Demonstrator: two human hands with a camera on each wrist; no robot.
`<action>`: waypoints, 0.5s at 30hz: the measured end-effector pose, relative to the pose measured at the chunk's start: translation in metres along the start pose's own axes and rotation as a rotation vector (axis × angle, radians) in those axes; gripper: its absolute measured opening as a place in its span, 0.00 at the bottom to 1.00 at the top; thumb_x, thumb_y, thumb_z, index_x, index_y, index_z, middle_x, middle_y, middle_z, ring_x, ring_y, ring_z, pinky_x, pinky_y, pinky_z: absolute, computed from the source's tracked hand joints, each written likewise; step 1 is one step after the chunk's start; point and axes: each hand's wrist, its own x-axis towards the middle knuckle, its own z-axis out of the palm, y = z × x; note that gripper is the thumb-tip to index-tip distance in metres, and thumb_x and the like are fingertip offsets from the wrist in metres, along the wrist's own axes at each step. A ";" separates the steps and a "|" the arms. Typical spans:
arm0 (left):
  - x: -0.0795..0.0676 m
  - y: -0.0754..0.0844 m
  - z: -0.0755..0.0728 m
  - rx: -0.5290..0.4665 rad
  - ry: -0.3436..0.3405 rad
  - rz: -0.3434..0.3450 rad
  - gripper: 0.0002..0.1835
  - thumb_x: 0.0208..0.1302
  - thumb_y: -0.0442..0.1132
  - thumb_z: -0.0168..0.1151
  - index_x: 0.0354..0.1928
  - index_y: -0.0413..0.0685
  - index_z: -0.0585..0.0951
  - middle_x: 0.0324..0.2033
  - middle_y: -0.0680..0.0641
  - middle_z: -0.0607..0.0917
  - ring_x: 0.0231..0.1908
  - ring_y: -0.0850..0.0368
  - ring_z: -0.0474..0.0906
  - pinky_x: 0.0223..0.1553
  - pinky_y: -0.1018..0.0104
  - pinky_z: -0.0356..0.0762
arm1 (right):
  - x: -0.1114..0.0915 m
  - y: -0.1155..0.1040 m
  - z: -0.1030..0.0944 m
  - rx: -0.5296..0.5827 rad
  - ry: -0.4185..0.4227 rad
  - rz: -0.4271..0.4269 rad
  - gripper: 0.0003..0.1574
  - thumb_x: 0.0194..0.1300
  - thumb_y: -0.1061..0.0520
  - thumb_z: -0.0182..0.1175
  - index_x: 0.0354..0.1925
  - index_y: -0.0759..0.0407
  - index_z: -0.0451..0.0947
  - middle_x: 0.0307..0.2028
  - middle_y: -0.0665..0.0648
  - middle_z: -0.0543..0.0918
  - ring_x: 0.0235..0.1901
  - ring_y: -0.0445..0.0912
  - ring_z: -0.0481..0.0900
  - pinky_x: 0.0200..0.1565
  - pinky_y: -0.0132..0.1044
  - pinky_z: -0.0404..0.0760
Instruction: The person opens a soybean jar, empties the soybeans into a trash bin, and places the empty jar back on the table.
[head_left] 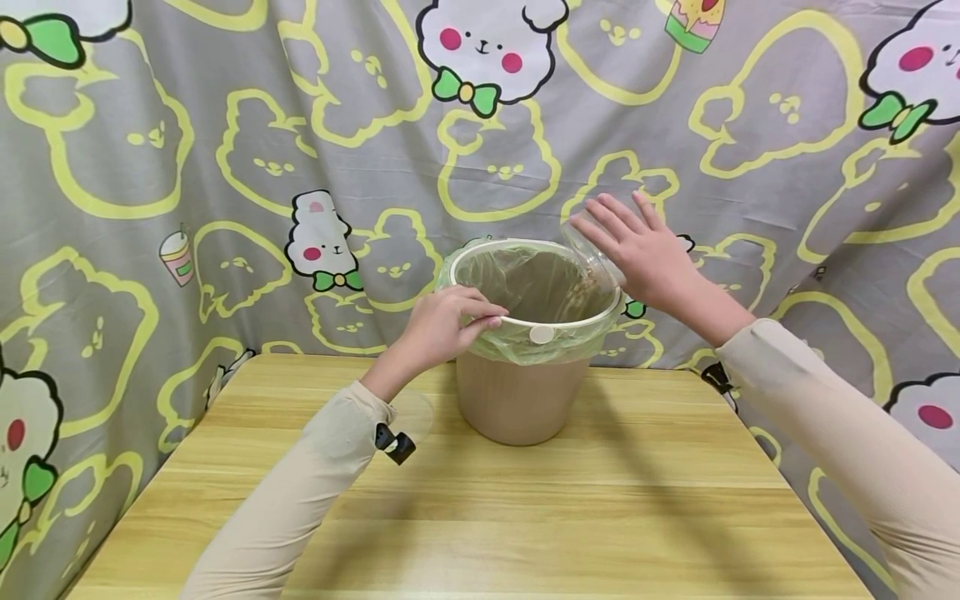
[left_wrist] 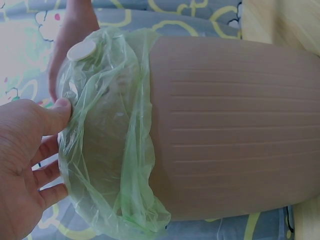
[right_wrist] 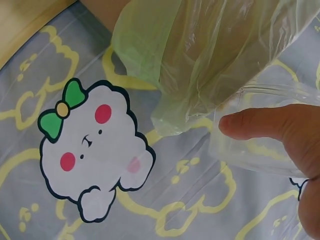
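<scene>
A brown trash bin (head_left: 521,404) stands upright on the table, its green plastic liner (left_wrist: 132,165) folded over the rim and held by a pale ring. My left hand (head_left: 442,327) pinches the near left part of that rim, thumb outside in the left wrist view. Over the right side of the bin, my right hand (head_left: 643,254) grips a clear plastic container (right_wrist: 250,150) tipped toward the opening. Small tan bits (head_left: 581,293) show below the container's mouth, inside the bin. Much of the container is hidden behind the right hand in the head view.
Flat on the wooden table (head_left: 480,525), near the left wrist, lies a clear round lid (head_left: 414,417). A black clip (head_left: 395,444) is at the left cuff. Behind the bin hangs a grey patterned curtain (head_left: 360,175), close to the table's back edge.
</scene>
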 end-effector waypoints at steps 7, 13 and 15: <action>0.000 0.000 0.000 -0.009 -0.005 -0.005 0.09 0.60 0.50 0.63 0.41 0.64 0.87 0.33 0.61 0.85 0.30 0.65 0.76 0.22 0.70 0.68 | -0.002 -0.005 0.001 -0.059 0.029 -0.082 0.63 0.40 0.81 0.58 0.72 0.50 0.53 0.71 0.59 0.55 0.72 0.53 0.47 0.71 0.53 0.39; 0.000 0.001 0.000 -0.010 -0.010 -0.009 0.09 0.60 0.50 0.63 0.41 0.64 0.87 0.34 0.62 0.85 0.30 0.65 0.76 0.22 0.71 0.68 | -0.003 -0.005 0.004 -0.031 0.037 -0.071 0.66 0.36 0.77 0.64 0.72 0.50 0.52 0.71 0.59 0.55 0.72 0.53 0.46 0.70 0.54 0.40; 0.000 0.001 0.000 -0.010 -0.013 -0.010 0.10 0.60 0.50 0.63 0.41 0.64 0.87 0.34 0.61 0.85 0.30 0.65 0.76 0.22 0.71 0.68 | -0.001 -0.004 0.003 0.010 0.060 -0.037 0.69 0.32 0.72 0.71 0.72 0.50 0.52 0.71 0.59 0.55 0.72 0.53 0.47 0.70 0.54 0.40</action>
